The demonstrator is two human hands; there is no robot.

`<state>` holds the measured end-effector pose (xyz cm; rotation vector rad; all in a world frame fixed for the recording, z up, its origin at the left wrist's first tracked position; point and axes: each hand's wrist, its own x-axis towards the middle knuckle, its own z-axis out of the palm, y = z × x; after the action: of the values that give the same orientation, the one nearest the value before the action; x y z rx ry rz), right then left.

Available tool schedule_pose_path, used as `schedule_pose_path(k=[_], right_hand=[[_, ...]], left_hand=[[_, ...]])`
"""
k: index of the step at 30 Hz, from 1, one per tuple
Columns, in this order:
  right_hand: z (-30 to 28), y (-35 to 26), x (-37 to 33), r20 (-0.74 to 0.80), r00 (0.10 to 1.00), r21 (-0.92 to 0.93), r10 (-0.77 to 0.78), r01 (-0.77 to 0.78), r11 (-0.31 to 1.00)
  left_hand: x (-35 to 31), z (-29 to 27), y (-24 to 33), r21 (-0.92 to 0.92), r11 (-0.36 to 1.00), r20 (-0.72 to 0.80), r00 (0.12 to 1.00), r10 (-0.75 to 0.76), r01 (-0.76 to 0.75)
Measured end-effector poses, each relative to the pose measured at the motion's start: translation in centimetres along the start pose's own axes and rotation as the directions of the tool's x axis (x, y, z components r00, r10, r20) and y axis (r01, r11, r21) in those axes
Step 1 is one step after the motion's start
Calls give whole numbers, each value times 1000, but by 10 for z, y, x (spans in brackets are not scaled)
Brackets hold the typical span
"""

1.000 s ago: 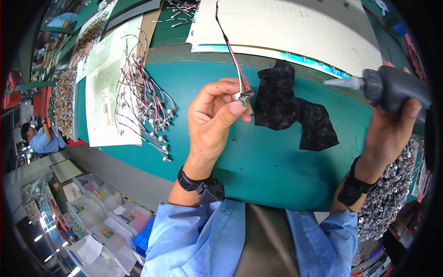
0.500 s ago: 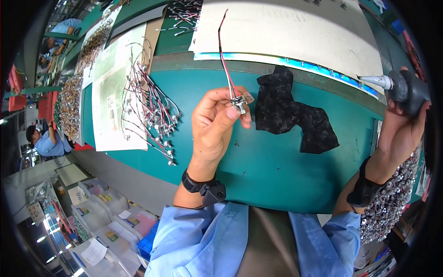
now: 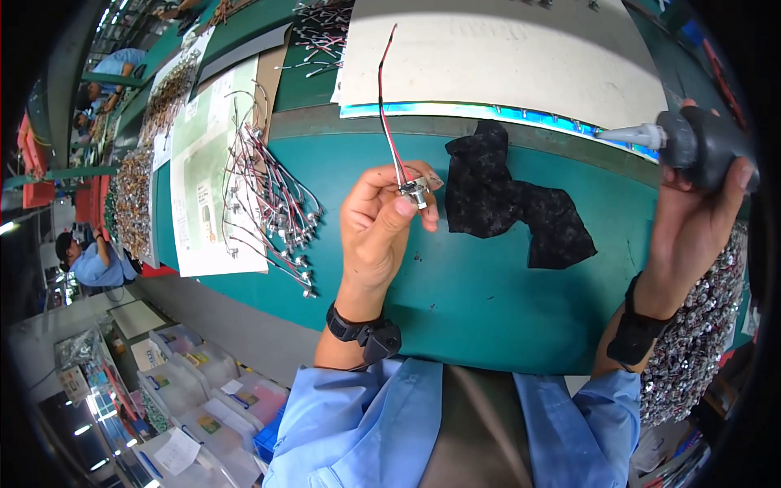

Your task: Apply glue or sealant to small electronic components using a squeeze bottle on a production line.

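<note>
My left hand pinches a small metal wired component between thumb and fingers, with its stubby shaft facing me. Thin red, white and black wires rise from it, away from me. Over at the right, my right hand is wrapped round a dark squeeze bottle. Its grey tapered nozzle points left, toward the component but well apart from it. A crumpled black cloth lies on the green table between my hands.
A pile of similar wired components lies partly on a printed sheet at left. Across the table's far side is a large pale board. A heap of many small parts stands by my right forearm. Clear plastic bins stand lower left.
My right hand has brought the bottle left, its nozzle tip now nearer the component. The left hand keeps its pinch, with the component tilted slightly and shifted a little left and down.
</note>
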<state>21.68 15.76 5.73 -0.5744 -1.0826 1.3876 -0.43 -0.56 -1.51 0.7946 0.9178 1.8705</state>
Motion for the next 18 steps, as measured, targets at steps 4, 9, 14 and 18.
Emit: schedule_pose_path(k=[4, 9, 14, 18], right_hand=[[36, 27, -29, 111, 992, 58, 66, -73, 996], [49, 44, -46, 165, 985, 106, 49, -67, 992], [51, 48, -51, 236, 970, 28, 62, -70, 997], [50, 53, -53, 191, 981, 22, 17, -21, 1000]], left_hand=[[-2, -1, 0, 43, 999, 21, 1000, 10, -11], [-3, 3, -2, 13, 999, 38, 998, 47, -47], [-4, 2, -4, -5, 998, 48, 997, 66, -65], [-4, 3, -4, 51, 998, 45, 998, 42, -45]])
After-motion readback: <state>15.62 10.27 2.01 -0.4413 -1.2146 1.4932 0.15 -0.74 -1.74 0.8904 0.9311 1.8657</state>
